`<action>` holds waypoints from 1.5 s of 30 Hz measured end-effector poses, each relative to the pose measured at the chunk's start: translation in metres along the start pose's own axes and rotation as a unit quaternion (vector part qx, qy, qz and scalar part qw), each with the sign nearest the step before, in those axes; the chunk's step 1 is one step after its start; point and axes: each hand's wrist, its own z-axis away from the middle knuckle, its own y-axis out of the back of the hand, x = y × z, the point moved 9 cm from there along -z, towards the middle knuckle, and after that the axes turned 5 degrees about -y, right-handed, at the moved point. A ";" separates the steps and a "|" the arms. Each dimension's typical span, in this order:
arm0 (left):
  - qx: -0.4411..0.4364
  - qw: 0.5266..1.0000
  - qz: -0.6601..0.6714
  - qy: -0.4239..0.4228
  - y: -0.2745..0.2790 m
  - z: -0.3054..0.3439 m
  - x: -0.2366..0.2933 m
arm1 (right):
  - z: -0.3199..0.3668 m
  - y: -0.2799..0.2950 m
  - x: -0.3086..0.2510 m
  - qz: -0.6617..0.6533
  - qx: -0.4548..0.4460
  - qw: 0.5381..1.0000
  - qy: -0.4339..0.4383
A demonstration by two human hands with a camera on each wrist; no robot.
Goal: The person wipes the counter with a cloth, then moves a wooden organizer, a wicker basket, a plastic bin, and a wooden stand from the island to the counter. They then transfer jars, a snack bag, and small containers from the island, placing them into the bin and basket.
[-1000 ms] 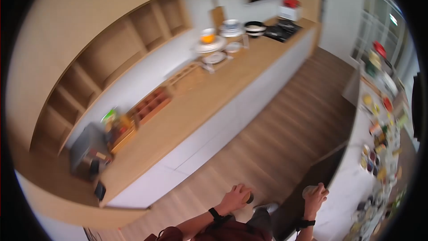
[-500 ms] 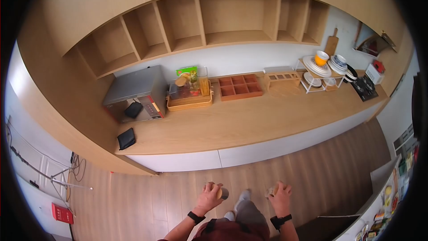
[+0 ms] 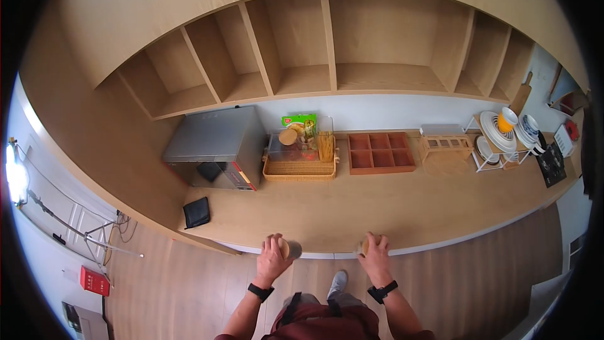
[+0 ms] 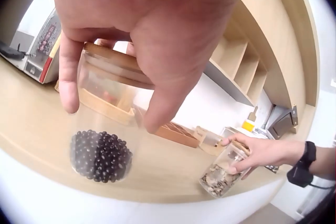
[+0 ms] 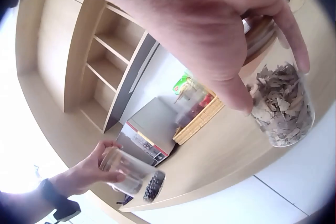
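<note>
My left hand [image 3: 272, 261] grips a clear glass jar [image 4: 102, 155] near its wooden lid [image 4: 116, 61], thumb and fingers around the upper part. Black beans fill the bottom of that jar. In my right hand [image 3: 377, 261] is a second glass jar [image 5: 283, 103], also with a wooden lid, holding dried grey-brown flakes or pieces. Both jars are off the surface, apart from each other, at the front edge of the wooden counter [image 3: 352, 208] in the head view. The left wrist view shows the flake jar tilted in the right hand.
Along the counter's back stand a microwave [image 3: 214, 141], a wicker basket [image 3: 299, 171] with containers and a green packet, a reddish compartment box [image 3: 380, 162], a slotted wooden rack [image 3: 445, 145] and a dish stand with plates [image 3: 494, 132]. Shelf cubbies [image 3: 390, 75] overhang. A black pouch [image 3: 197, 212] lies at left.
The head view has swung left, away from the crowded table at right, and come up close to the wooden counter. Both hands keep hold of their jars and now reach the counter's front edge.
</note>
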 end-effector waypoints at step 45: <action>-0.010 0.993 -0.079 -0.092 -0.041 -0.351 -0.171 | -0.220 -0.114 -0.283 -0.029 0.088 0.993 0.068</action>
